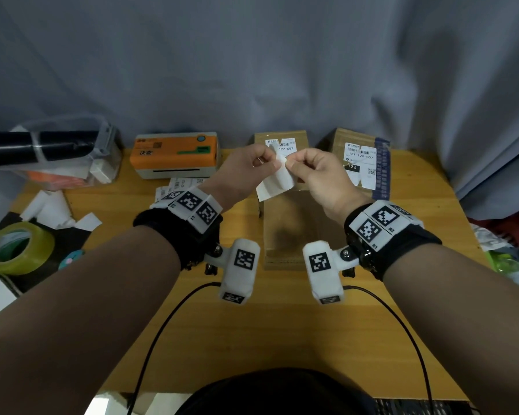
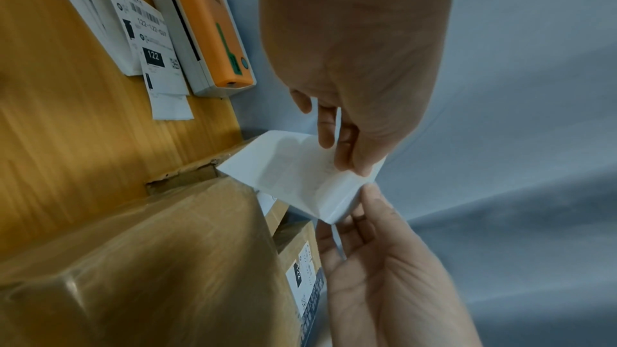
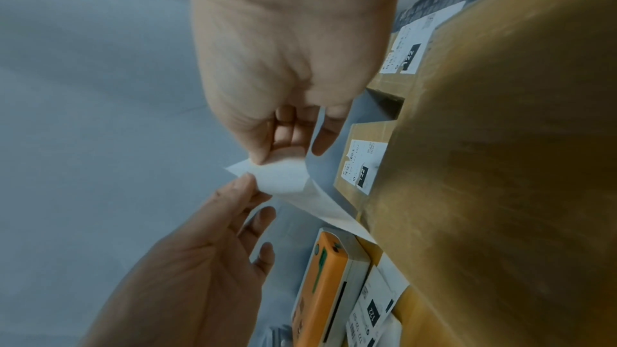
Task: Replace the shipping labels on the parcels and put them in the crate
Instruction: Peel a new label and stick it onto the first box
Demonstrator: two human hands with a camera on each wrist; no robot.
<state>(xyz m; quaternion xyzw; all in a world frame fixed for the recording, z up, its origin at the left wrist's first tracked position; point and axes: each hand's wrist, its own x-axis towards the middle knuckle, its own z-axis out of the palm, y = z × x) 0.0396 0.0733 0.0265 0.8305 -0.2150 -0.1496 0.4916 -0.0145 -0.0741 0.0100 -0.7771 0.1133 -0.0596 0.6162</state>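
Nearest you, your forearms reach out over the bare front of the wooden table (image 1: 282, 333), with open room before the plain cardboard parcel (image 1: 294, 232) at its middle. Above that parcel your left hand (image 1: 246, 172) and right hand (image 1: 321, 175) each pinch the top edge of one white label sheet (image 1: 274, 181), which hangs curled just over the parcel's far end. Behind the parcel two labelled parcels (image 1: 282, 145) (image 1: 361, 163) stand at the table's back edge against the grey curtain (image 1: 252, 70). Left of the parcel sit the orange label printer (image 1: 174, 155) and loose printed labels (image 1: 177, 187); further left, at the table's edge, lie paper scraps (image 1: 51, 211) and a tape roll (image 1: 15, 248).
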